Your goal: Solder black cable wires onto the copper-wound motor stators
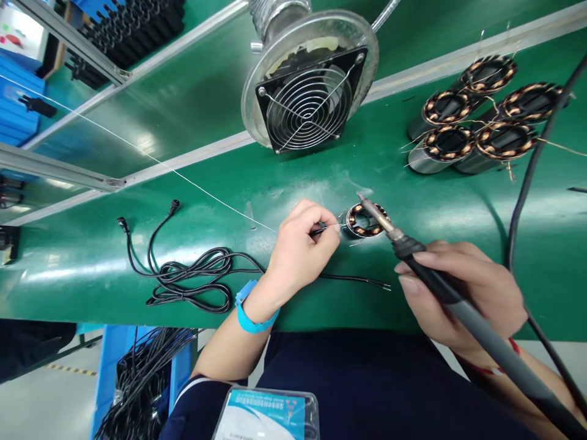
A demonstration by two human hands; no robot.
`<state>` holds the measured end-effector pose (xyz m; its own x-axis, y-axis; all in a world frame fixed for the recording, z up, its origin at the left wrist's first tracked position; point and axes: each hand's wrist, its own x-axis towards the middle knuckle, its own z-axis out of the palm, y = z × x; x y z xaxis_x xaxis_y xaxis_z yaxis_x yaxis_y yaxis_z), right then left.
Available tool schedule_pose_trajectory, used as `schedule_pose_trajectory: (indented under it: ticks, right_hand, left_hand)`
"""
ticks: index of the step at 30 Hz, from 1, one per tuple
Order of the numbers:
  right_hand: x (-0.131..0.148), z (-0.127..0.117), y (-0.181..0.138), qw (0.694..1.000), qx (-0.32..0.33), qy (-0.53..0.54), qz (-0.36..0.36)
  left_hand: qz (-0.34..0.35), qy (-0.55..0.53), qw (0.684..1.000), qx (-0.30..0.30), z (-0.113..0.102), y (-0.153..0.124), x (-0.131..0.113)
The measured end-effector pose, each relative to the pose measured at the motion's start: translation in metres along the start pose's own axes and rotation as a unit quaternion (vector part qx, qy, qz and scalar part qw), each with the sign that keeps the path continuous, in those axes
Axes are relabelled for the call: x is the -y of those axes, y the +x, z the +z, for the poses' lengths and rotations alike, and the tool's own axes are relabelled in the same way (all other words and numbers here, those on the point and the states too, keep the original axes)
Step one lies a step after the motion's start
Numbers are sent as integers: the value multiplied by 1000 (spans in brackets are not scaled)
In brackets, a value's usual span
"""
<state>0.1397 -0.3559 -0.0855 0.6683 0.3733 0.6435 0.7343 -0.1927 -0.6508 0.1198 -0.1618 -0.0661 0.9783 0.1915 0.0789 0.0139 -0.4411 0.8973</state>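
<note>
My left hand (300, 247) is closed in a pinch on a thin black wire (321, 230), holding its end against a small motor stator (364, 221) with copper windings lying on the green bench (229, 201). My right hand (463, 290) grips a soldering iron (422, 260) like a pen. Its tip rests at the stator's top edge, where a wisp of smoke rises. A thin solder wire (151, 157) runs from the far left toward my left hand.
A round fume extractor fan (309, 98) stands behind the stator. Several more stators (477, 116) lie at the back right. A coiled black cable (192, 278) lies to the left. The iron's cord (527, 183) hangs at the right. A blue bin of cables (137, 379) sits below the bench.
</note>
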Motion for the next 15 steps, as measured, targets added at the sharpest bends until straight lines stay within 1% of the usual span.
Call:
schedule_pose_trajectory:
  ticks: [4, 8, 12, 15]
  right_hand:
    - [5, 1, 4, 997, 38, -52, 51]
    - [9, 6, 18, 991, 62, -98, 73]
    - [12, 12, 29, 982, 106, -110, 108]
    - [12, 15, 29, 980, 115, -110, 119]
  left_hand:
    - [3, 6, 1000, -1, 0, 0, -1]
    - [6, 5, 1000, 1, 0, 0, -1]
    - [4, 10, 1000, 4, 0, 0, -1]
    - [1, 13, 1000, 5, 0, 0, -1]
